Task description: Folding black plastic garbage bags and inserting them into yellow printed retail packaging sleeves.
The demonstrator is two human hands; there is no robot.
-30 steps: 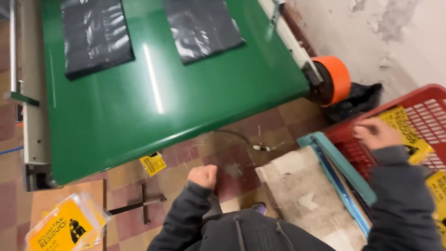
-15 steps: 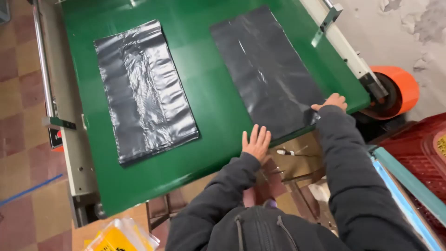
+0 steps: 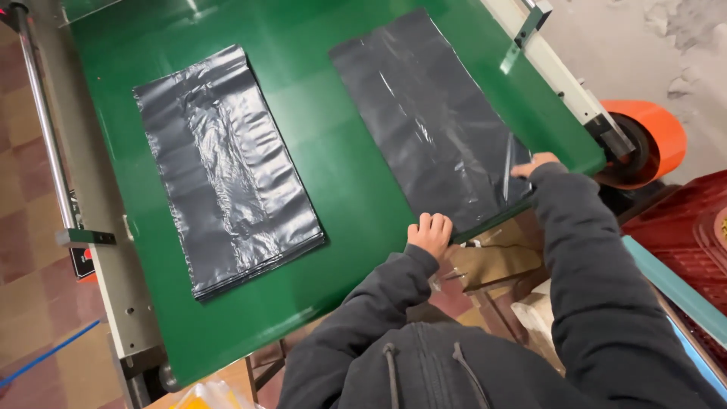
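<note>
— Where are the hands just now?

— Both at the near edge of the green table [image 3: 333, 227]. The left hand [image 3: 429, 233] sits at the near left corner of the black plastic bag [image 3: 432, 121] on the right, knuckles up, fingers curled down onto the bag's edge. Whether that grip is actually pinching the plastic or only pressing on it, I cannot tell from here.

— And the other one?

— The right hand [image 3: 532, 163] is mostly hidden by its dark sleeve [image 3: 591, 265]. Only the fingertips show, touching the bag's right edge close to the near right corner. A thin fold of plastic stands up just beside them. Its grip I cannot tell either; too little of the hand is in view.

— How does that bag lie?

— Flat on the green surface, slanting, its near end reaching the table's edge, right in front of the person.

— Anything else on there?

— A second stack of black bags [image 3: 227, 167] to the left, also flat and slanting, well apart from both hands. Its near edge looks layered, several sheets thick.

— What's around it?

— A grey metal side rail [image 3: 83, 189] along the left, with a shiny rod above it. At the far right corner, an orange roller [image 3: 644, 140]. Further right, low down, part of a red crate [image 3: 681, 227] with a light blue strip [image 3: 674, 284] across it. Reddish tiled floor [image 3: 30, 250] on the left.
</note>
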